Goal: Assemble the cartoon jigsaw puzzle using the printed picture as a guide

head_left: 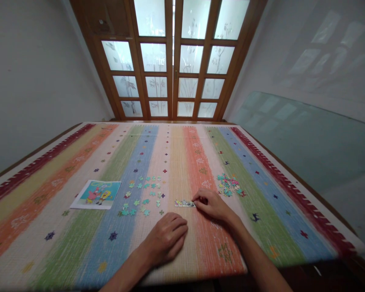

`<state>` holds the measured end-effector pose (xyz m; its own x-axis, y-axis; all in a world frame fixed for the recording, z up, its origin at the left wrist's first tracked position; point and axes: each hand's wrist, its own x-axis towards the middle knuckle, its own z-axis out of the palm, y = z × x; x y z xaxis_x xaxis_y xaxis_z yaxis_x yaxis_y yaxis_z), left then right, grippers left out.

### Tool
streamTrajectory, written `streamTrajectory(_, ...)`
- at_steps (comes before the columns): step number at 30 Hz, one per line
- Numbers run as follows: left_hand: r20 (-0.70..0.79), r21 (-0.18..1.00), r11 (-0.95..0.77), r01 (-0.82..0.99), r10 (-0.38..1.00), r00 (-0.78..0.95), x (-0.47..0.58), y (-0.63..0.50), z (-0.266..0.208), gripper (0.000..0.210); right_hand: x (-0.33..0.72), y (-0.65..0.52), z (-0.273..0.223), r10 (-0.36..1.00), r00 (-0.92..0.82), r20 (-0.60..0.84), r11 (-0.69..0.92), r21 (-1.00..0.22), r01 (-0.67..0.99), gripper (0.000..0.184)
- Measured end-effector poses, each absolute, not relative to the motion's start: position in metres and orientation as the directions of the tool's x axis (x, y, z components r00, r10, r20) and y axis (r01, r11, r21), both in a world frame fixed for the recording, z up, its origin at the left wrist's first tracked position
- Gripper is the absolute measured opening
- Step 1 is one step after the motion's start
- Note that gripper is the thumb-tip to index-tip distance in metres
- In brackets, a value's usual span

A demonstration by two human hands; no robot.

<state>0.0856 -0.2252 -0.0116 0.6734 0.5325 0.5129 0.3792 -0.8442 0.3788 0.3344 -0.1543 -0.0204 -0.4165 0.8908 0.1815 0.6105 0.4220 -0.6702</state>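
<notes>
Yellow-grey jigsaw strip [182, 203]: right hand [211, 204] pinches its end, seemingly steadying it; beside that grip, left hand [167, 236] curls, contents hidden.

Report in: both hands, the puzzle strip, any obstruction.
Right hand at right end of puzzle strip, grip unclear. Left hand loosely curled, apart from strip. Strip lies flat, one short row. No obstruction seen; piece pile off to the right.
</notes>
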Motion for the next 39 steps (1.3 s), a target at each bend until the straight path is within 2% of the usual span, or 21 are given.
streamTrajectory(10, 0.548, 0.299, -0.733, 0.611, 0.656, 0.519, 0.036, -0.178, 0.002, 0.019, 0.336, -0.153, -0.020, 0.890, -0.427, 0.162, 0.414, -0.681, 0.604, 0.014)
streamTrajectory(17, 0.588, 0.331, -0.617, 0.714, 0.727, 0.355, 0.007, -0.159, 0.008, 0.020, 0.334, -0.153, -0.019, 0.903, -0.400, 0.156, 0.390, -0.688, 0.612, 0.014)
streamTrajectory(30, 0.565, 0.334, -0.610, 0.718, 0.740, 0.366, -0.008, -0.145, -0.013, 0.022, 0.331, -0.152, -0.019, 0.910, -0.384, 0.159, 0.386, -0.663, 0.641, 0.014)
streamTrajectory(39, 0.487, 0.414, -0.556, 0.720, 0.804, 0.341, -0.007, -0.140, -0.012, 0.024, 0.332, -0.153, -0.019, 0.902, -0.400, 0.160, 0.396, -0.674, 0.624, 0.016)
